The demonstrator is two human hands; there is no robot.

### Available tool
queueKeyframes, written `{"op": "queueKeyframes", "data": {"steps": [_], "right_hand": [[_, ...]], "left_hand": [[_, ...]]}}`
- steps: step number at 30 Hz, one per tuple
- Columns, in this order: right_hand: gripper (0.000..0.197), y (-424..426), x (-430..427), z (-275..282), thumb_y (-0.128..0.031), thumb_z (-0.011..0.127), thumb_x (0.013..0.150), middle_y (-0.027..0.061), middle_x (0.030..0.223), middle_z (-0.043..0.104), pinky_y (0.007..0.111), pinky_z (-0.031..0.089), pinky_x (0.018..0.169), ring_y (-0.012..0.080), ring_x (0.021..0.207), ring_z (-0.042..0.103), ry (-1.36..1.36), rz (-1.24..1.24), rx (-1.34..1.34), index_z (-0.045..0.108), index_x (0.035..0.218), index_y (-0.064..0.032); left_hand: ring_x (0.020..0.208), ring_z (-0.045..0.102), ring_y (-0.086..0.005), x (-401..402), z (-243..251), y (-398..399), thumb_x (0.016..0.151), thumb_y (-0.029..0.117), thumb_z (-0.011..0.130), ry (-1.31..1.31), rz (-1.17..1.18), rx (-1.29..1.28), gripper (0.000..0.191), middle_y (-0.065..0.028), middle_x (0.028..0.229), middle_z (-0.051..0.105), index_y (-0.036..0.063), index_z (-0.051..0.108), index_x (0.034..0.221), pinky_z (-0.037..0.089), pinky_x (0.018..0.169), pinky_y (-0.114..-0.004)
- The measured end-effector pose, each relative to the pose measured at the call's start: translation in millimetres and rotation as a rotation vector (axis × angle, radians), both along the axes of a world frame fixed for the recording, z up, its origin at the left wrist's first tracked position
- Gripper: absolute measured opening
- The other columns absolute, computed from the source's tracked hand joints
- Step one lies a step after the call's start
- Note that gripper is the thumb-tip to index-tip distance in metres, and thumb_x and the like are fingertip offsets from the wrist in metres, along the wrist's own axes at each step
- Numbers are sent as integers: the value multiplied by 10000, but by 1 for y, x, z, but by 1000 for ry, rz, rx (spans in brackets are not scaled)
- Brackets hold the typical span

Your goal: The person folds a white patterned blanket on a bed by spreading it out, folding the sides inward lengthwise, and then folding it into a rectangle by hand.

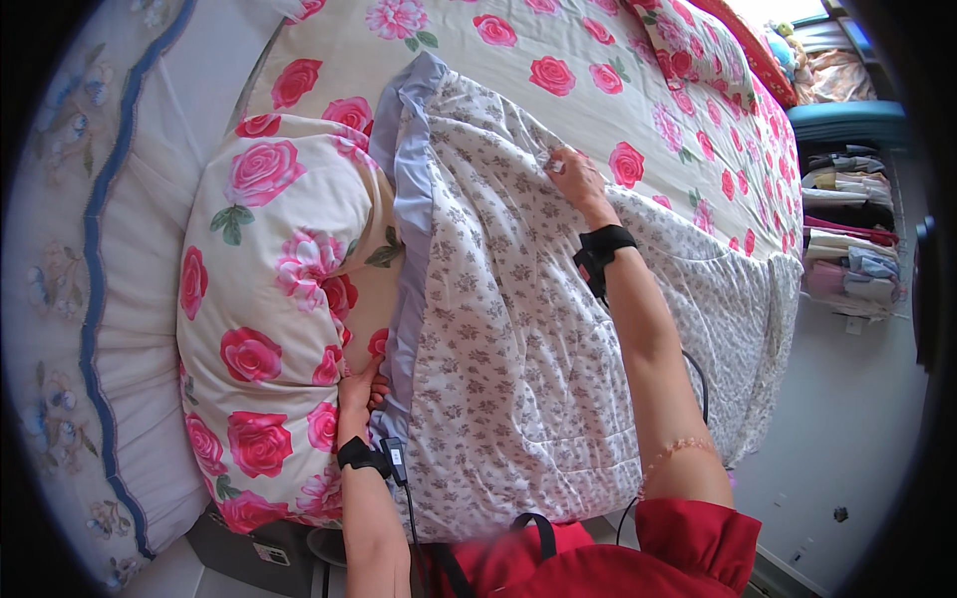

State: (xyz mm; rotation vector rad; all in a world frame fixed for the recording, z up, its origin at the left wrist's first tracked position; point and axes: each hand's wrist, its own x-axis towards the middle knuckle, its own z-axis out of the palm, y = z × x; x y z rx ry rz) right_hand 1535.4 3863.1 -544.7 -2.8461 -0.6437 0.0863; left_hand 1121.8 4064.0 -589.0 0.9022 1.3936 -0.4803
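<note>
A quilt [508, 299] with small grey flowers and a lavender ruffled border [411, 202] is spread over the near part of the bed. My right hand [576, 179] grips a bunched bit of the quilt at its far edge. A plump pillow [254, 359] printed with pink roses rests left of the ruffle. Between pillow and ruffle is my left hand [364, 389], its fingers curled close to both. Whether those fingers hold fabric is hard to see. Each wrist wears a black strap, and a cable runs from the left one.
Beneath the quilt lies a rose-print bed sheet [553, 127]. Another rose-print pillow [695, 45] is at the upper right. A white curtain [149, 299] with blue trim hangs along the left. Folded clothes [852, 232] are stacked on the right, above pale floor [845, 418].
</note>
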Motion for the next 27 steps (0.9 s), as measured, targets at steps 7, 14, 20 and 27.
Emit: {"op": "queueKeyframes", "data": {"steps": [7, 14, 20, 27], "right_hand": [[234, 40, 11, 26, -164, 445, 779, 180, 780, 604, 425, 459, 685, 344, 789, 585, -94, -95, -245, 515, 983, -74], [335, 36, 57, -2, -253, 529, 792, 122, 745, 595, 392, 460, 652, 316, 716, 579, -100, -279, 145, 464, 1093, -119], [512, 145, 4, 20, -401, 611, 698, 153, 1111, 480, 400, 409, 794, 319, 1027, 472, 126, -48, 170, 484, 1088, -94], [212, 176, 8, -11, -206, 519, 744, 212, 867, 575, 422, 426, 744, 385, 839, 538, 1, -43, 217, 553, 865, -35]], "left_hand": [[308, 388, -94, 3, 4, 2, 674, 423, 664, 49, 23, -3, 418, -51, 475, 505, 32, 546, 586, 256, 303, -201], [317, 376, -84, 8, 5, -2, 689, 425, 652, -9, -3, -40, 395, -31, 473, 484, 62, 523, 602, 256, 309, -195], [318, 419, -112, -2, -1, 3, 668, 389, 674, -68, 78, 1, 394, -70, 506, 524, 17, 555, 614, 271, 303, -214], [304, 416, -113, 2, -4, 1, 659, 407, 677, -9, 1, -23, 416, -70, 497, 534, 10, 563, 609, 275, 299, -220]]}}
